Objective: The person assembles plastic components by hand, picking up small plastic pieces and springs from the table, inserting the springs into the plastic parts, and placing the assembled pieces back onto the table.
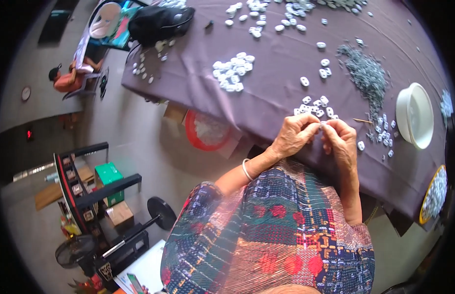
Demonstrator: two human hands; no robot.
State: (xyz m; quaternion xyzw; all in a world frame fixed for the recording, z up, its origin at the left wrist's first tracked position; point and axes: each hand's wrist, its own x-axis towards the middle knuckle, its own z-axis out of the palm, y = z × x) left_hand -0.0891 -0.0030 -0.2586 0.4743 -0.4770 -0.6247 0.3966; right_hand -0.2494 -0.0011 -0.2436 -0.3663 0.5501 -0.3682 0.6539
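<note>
The person is bringing the left hand [297, 133] and the right hand [339, 139] together at the near edge of a table draped in dark purple cloth [276, 73], fingertips of both pinching one small white oval plastic piece [322, 124] between them. It is too small to tell what is being done to it. Just beyond the hands, a loose cluster of similar white pieces [313, 105] is lying; a larger heap of white pieces [232, 72] is sitting further off to the left. To the right of the hands, a pile of small grey metal pins [367, 76] is spreading out, with a white plastic bowl [414, 115] beyond it. Judging by the many scattered pieces, much work is remaining. Below the table's left side, a red round basket [208, 131] is resting on the grey concrete floor [139, 147].
</note>
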